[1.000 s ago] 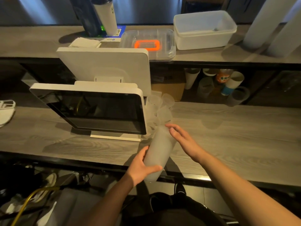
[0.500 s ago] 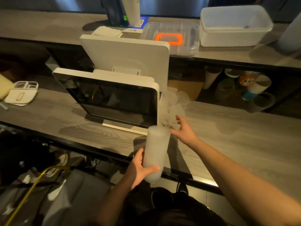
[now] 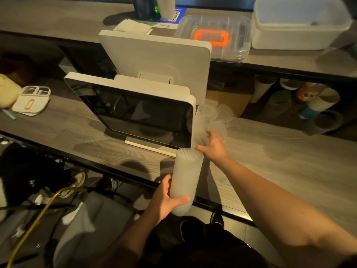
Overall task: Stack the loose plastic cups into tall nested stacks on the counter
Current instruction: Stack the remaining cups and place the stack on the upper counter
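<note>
Nested stack (image 3: 185, 180) gripped near base by left hand (image 3: 167, 200), held off counter (image 3: 289, 161) edge. Right hand (image 3: 213, 146) among loose cups (image 3: 214, 117), fingers spread, grasp unclear. Step: fetching next cup. Next: align over stack mouth, seat.

We record dim, warm lighting, soft shadows on the counter (image 3: 289, 171), dark glare-free screen (image 3: 139, 115), wide-angle bending at frame edges, and murky, blurred lower left.

A tall nested stack of frosted, ribbed plastic cups (image 3: 186, 178) stands tilted at the counter's (image 3: 289, 171) near edge — open end up — just before a jumble of loose translucent cups (image 3: 214, 118).
</note>
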Motion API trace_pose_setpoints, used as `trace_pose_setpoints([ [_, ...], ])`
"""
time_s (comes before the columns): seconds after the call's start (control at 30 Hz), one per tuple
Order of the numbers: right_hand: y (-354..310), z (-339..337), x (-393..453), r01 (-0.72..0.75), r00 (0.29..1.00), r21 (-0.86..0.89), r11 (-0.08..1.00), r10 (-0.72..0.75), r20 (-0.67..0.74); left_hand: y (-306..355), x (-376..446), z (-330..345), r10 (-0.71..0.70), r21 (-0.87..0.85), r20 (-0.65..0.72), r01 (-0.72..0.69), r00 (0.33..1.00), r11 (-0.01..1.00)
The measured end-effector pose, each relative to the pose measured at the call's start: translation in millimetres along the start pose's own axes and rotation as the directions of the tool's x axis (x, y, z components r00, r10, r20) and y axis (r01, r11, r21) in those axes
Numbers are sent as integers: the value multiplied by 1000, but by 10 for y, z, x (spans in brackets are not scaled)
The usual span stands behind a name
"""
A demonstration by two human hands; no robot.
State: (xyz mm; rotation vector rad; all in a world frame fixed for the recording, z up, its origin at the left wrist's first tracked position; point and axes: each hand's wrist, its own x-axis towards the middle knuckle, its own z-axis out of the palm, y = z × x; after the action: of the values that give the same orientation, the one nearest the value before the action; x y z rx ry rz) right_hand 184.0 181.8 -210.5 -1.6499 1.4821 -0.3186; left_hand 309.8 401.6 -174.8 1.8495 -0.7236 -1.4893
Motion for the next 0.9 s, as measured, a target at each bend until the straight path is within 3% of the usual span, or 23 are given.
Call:
trace_pose_setpoints([
  [0.2,147,-197,-73,-33,999,28,999,34,-28,38,59,70,16,48,47,-19,999,999],
  [0.4,182,-533,-244,-73,997,126,989,69,34,129,158,192,36,84,59,-40,998,996],
  [0.5,208,-760,-348,-155,988,322,934,147,51,177,191,234,42,100,75,-50,996,994],
  [0.57,195,-930,-428,-204,979,516,832,184,91,195,225,257,45,120,79,-55,996,991],
  [0.67,112,-1186,-530,-164,986,654,738,109,125,251,265,304,58,144,83,-69,995,987],
  [0.77,19,-1358,-622,-91,988,630,771,-7,151,351,279,383,84,155,93,-98,992,983],
  [0.9,-49,-1409,-667,26,979,395,918,-103,175,418,314,471,102,172,108,-119,989,978],
])
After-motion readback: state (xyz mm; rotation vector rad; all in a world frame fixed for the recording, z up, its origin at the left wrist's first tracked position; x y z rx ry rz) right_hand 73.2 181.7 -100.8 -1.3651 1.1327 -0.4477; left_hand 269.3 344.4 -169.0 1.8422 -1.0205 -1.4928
